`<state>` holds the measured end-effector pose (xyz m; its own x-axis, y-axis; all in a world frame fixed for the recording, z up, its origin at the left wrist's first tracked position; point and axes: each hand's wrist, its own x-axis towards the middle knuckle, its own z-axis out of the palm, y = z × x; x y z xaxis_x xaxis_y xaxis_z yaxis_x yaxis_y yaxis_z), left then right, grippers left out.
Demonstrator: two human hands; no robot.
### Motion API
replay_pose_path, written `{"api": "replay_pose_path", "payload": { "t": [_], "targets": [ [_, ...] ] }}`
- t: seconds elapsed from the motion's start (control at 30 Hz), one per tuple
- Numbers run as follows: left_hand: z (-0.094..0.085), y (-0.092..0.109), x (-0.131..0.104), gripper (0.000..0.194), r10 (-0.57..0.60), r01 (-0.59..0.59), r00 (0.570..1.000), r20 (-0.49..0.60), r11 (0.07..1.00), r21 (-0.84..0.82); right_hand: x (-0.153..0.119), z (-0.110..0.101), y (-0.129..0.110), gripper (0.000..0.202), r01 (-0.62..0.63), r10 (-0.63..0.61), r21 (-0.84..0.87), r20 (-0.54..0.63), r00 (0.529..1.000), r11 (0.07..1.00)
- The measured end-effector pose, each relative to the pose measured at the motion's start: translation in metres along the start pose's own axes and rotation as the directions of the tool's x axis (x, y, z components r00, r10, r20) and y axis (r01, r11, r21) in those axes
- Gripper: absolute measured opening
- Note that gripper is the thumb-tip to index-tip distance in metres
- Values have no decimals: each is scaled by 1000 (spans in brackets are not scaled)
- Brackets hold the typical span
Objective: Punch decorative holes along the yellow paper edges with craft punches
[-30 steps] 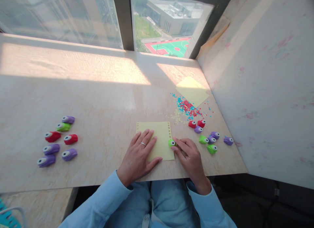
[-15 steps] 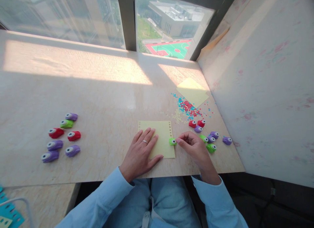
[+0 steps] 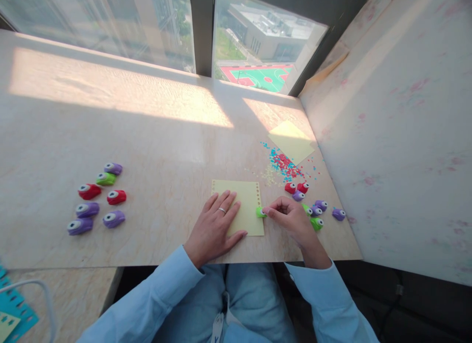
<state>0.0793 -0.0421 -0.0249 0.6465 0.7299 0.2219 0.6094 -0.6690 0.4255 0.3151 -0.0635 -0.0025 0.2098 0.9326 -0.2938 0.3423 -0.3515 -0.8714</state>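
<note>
A yellow sheet of paper lies in front of me, with punched holes along its top edge and the upper part of its right edge. My left hand rests flat on it, fingers stretched out, a ring on one finger. At the right edge of the sheet sits a small green craft punch. My right hand pinches this punch, thumb and forefinger at its white button, which they partly cover.
Red, purple and green punches cluster right of my right hand; several more stand at the left. Beyond the sheet lie coloured paper bits and another yellow sheet. A patterned wall bounds the right side.
My right thumb and fingertips have moved slightly over the green punch's button. My left hand stays flat on the sheet. The camera view has tilted a little.
</note>
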Motion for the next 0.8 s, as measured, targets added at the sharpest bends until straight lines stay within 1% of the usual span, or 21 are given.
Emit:
{"api": "replay_pose_path", "payload": {
  "t": [0.13,0.3,0.53,0.67,0.8],
  "targets": [
    [1,0,0,60,0,0,1000,-6,1000,-4,0,0,-3,33,19,-19,-64,3,1000,998],
    [1,0,0,60,1,-1,1000,-15,1000,-9,1,0,-3,34,74,-74,-112,4,997,991],
    [0,0,0,60,3,-3,1000,-7,1000,4,3,-1,-2,33,112,-105,-181,49,993,977],
    [1,-1,-1,60,8,-8,1000,-15,1000,3,4,-2,-1,35,115,-107,-181,53,993,977],
    [2,-1,-1,59,13,-13,999,-31,1000,-2,1,-1,5,39,95,-93,-122,26,995,988]
  ]
}}
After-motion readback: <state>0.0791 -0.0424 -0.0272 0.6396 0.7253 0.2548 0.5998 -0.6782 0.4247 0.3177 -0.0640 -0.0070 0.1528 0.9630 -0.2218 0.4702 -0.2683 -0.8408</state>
